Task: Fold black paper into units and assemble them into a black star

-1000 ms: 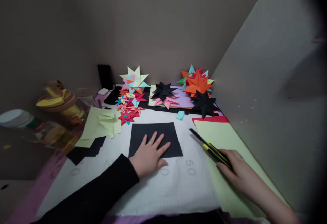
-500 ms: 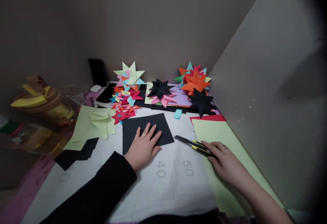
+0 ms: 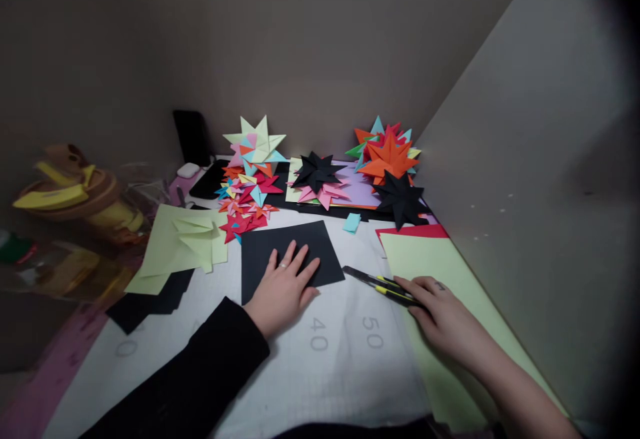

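Observation:
My left hand (image 3: pixel 286 289) lies flat with fingers spread on a sheet of black paper (image 3: pixel 320 245), covering its lower middle part. In my right hand (image 3: pixel 435 309) is a black and yellow utility knife (image 3: pixel 387 287), gripped by its handle. The blade points left, its tip close to the right corner of the black sheet. Whether the tip touches the paper I cannot tell. Below the right hand lies a large pale green sheet (image 3: pixel 425 259), with a red sheet (image 3: pixel 440 231) showing at its far edge.
Folded paper stars stand at the back: a pale one (image 3: pixel 257 139), black ones (image 3: pixel 317 171) and an orange one (image 3: pixel 390 159). Pale green pieces (image 3: pixel 167 239) over black paper (image 3: pixel 150 302) lie left. A cup (image 3: pixel 100 205) and bottle (image 3: pixel 65 269) stand far left. Walls (image 3: pixel 540 192) close the back and right.
The whole view has shifted slightly, with things sitting a little further right. Both hands, the black paper and the utility knife keep practically the same positions relative to each other.

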A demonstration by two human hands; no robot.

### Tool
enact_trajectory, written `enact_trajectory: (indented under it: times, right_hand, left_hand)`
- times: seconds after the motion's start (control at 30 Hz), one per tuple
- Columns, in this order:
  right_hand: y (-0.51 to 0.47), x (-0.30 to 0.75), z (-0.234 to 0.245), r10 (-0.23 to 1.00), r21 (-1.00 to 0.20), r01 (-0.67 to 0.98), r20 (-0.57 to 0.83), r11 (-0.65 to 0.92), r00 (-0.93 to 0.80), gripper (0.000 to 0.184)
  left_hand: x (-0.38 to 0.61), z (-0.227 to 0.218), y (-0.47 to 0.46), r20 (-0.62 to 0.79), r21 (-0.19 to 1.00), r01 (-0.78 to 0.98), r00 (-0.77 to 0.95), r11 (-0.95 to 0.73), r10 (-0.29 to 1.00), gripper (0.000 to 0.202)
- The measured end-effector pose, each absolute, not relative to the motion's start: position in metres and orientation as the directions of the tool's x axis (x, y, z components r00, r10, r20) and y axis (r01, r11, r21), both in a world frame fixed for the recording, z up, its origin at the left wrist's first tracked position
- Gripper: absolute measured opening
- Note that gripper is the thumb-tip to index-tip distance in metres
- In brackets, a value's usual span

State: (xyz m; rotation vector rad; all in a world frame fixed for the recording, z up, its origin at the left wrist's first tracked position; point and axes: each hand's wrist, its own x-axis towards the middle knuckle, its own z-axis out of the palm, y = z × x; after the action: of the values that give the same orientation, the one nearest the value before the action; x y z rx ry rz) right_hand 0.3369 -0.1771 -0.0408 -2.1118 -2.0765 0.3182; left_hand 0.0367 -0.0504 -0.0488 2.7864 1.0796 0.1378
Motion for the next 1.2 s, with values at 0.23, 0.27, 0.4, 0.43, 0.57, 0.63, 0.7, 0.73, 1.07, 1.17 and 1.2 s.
enact_trajectory:
  times: [0.23,0.27,0.4,0.43,0.57,0.63,0.7,0.73,1.07,1.17,1.2]
  right_hand:
    - [-0.164,0.332,-0.040,0.997,-0.302,0.953,-0.060,0.036,-0.056,0.050]
    - [-0.159,0.331,-0.038,0.996,-0.287,0.957,-0.056,0.045,-0.063,0.050]
    - [-0.139,0.325,-0.033,0.993,-0.210,0.972,-0.027,0.104,-0.112,0.050]
    - [-0.135,0.324,-0.032,0.992,-0.193,0.973,-0.016,0.122,-0.128,0.050]
    - [-0.123,0.319,-0.033,0.979,-0.133,0.970,0.032,0.202,-0.199,0.052]
    - [-0.121,0.318,-0.035,0.975,-0.101,0.970,0.043,0.219,-0.216,0.054]
    - [-0.122,0.319,-0.036,0.974,-0.078,0.971,0.042,0.225,-0.222,0.056]
    - [-0.122,0.319,-0.037,0.974,-0.072,0.971,0.041,0.227,-0.224,0.056]
    - [-0.134,0.333,-0.037,0.976,-0.045,0.976,0.040,0.214,-0.212,0.053]
    - [-0.135,0.336,-0.036,0.979,-0.045,0.978,0.016,0.204,-0.204,0.052]
    - [-0.135,0.335,-0.036,0.979,-0.044,0.978,0.015,0.203,-0.203,0.053]
  left_hand:
    - [0.038,-0.048,-0.049,-0.017,0.207,0.680,0.722,-0.704,0.692,0.051]
    - [0.038,-0.048,-0.049,-0.020,0.210,0.679,0.722,-0.703,0.692,0.050]
    - [0.039,-0.048,-0.048,-0.023,0.213,0.679,0.722,-0.702,0.691,0.050]
    - [0.039,-0.049,-0.048,-0.023,0.214,0.680,0.721,-0.701,0.692,0.050]
    - [0.039,-0.050,-0.047,-0.022,0.212,0.683,0.718,-0.699,0.695,0.051]
    - [0.039,-0.052,-0.047,-0.021,0.214,0.682,0.719,-0.699,0.695,0.050]
    - [0.039,-0.053,-0.047,-0.018,0.217,0.681,0.719,-0.699,0.695,0.050]
    - [0.039,-0.053,-0.046,-0.016,0.217,0.681,0.719,-0.699,0.695,0.050]
    - [0.040,-0.052,-0.047,-0.038,0.242,0.685,0.714,-0.687,0.699,0.050]
    - [0.040,-0.051,-0.047,-0.038,0.246,0.683,0.716,-0.688,0.697,0.050]
    - [0.040,-0.051,-0.048,-0.038,0.246,0.684,0.715,-0.687,0.698,0.051]
